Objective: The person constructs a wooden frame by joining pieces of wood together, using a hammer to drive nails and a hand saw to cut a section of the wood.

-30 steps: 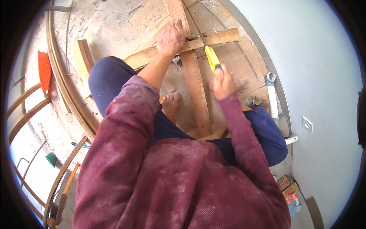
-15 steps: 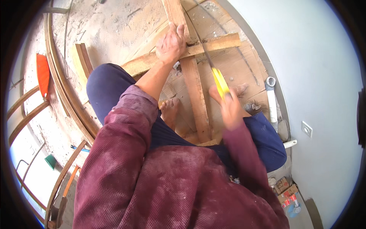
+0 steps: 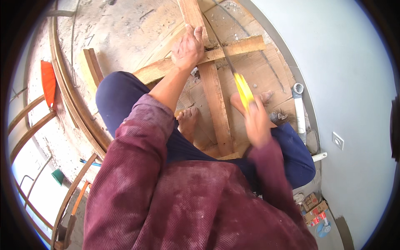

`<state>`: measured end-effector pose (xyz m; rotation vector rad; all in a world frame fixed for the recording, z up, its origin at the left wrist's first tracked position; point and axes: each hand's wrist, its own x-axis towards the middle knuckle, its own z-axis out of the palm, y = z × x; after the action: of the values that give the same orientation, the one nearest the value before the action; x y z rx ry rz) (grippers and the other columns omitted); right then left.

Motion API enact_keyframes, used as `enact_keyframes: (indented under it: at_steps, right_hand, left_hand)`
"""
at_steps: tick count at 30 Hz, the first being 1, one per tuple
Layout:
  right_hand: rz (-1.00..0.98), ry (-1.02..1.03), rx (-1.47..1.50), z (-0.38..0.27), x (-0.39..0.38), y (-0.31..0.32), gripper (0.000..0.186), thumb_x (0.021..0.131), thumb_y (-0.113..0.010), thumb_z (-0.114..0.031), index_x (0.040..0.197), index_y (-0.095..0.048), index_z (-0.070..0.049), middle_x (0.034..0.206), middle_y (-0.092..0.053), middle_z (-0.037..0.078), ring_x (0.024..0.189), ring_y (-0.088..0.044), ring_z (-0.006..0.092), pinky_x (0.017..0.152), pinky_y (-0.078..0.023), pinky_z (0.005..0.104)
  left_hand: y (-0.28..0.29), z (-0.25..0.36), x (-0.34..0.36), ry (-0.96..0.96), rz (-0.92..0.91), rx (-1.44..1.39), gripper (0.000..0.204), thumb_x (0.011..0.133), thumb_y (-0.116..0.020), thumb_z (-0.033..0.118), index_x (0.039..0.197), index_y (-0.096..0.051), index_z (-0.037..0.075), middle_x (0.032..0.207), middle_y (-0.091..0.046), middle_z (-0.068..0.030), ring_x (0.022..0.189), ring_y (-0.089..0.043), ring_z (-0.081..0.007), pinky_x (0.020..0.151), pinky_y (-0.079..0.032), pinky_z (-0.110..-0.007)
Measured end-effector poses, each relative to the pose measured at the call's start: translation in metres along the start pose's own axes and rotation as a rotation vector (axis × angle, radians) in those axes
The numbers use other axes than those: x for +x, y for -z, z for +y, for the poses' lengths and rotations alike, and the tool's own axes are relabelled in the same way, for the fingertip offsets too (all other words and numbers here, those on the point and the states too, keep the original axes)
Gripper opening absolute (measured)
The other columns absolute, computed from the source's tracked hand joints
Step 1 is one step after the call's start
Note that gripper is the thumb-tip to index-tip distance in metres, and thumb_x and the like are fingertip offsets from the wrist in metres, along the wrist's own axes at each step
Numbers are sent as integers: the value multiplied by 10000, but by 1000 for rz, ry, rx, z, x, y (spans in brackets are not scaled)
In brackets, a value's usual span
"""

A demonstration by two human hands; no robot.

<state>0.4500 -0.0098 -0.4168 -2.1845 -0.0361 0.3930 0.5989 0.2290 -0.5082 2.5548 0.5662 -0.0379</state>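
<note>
My left hand (image 3: 188, 49) is closed over a rough wooden plank (image 3: 160, 68) and presses it down where it crosses a longer board (image 3: 216, 104). My right hand (image 3: 256, 121), slightly blurred, grips the yellow handle (image 3: 244, 89) of a handsaw. Its thin dark blade (image 3: 227, 58) lies across the plank, to the right of my left hand, and runs on past the plank's far side. The crossed boards lie low, between my bare feet (image 3: 187, 121).
Flattened cardboard (image 3: 271, 71) covers the dusty floor. At the right are a pale wall (image 3: 333, 75) and a white pipe (image 3: 299, 112). A short wood offcut (image 3: 91, 68), long curved strips (image 3: 68, 89) and an orange piece (image 3: 48, 83) are at the left. Small boxes (image 3: 314, 210) stand behind at the right.
My right hand and the saw have drawn back slightly toward me. My left hand stays in place on the plank.
</note>
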Motion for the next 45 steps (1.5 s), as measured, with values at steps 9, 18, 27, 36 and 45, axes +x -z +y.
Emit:
enact_keyframes:
  at_steps: [9, 18, 27, 36, 45]
  right_hand:
    - [-84, -188, 32, -35, -102, 50, 284, 929, -432, -166, 1089, -535, 45, 810, -563, 180, 682, -556, 262, 589, -428, 355]
    - [6, -26, 103, 41, 32, -18, 260, 983, -421, -184, 1049, -523, 46, 714, -490, 151, 671, -536, 244, 618, -420, 383]
    - [-129, -201, -75, -57, -134, 80, 330, 896, -423, -104, 1132, -535, 97, 830, -599, 237, 688, -612, 349, 625, -470, 389]
    - [46, -25, 17, -3, 41, -6, 230, 989, -402, -193, 958, -514, 6, 771, -545, 176, 701, -547, 284, 634, -431, 368]
    - [-78, -48, -31, -3, -50, 23, 261, 910, -468, -165, 1046, -546, 43, 783, -595, 176, 637, -597, 291, 582, -454, 378]
  left_hand:
    - [-10, -17, -6, -12, 47, -24, 552, 989, -284, 484, 1158, -529, 20, 893, -660, -248, 893, -629, -406, 787, -459, -483]
    - [-15, 5, 1, -401, 83, 97, 556, 986, -273, 506, 1186, -525, 53, 987, -645, -251, 947, -611, -404, 815, -458, -486]
    - [1, -6, -4, -8, 30, 0, 587, 985, -255, 519, 1159, -516, 22, 1002, -643, -250, 964, -606, -409, 810, -442, -498]
    - [-15, 17, 1, -77, -72, -171, 537, 993, -275, 479, 1152, -529, 33, 891, -645, -268, 918, -612, -417, 795, -448, -492]
    - [3, -2, -6, 4, -30, 2, 576, 989, -285, 494, 1214, -522, 19, 905, -656, -247, 878, -630, -385, 805, -446, -490]
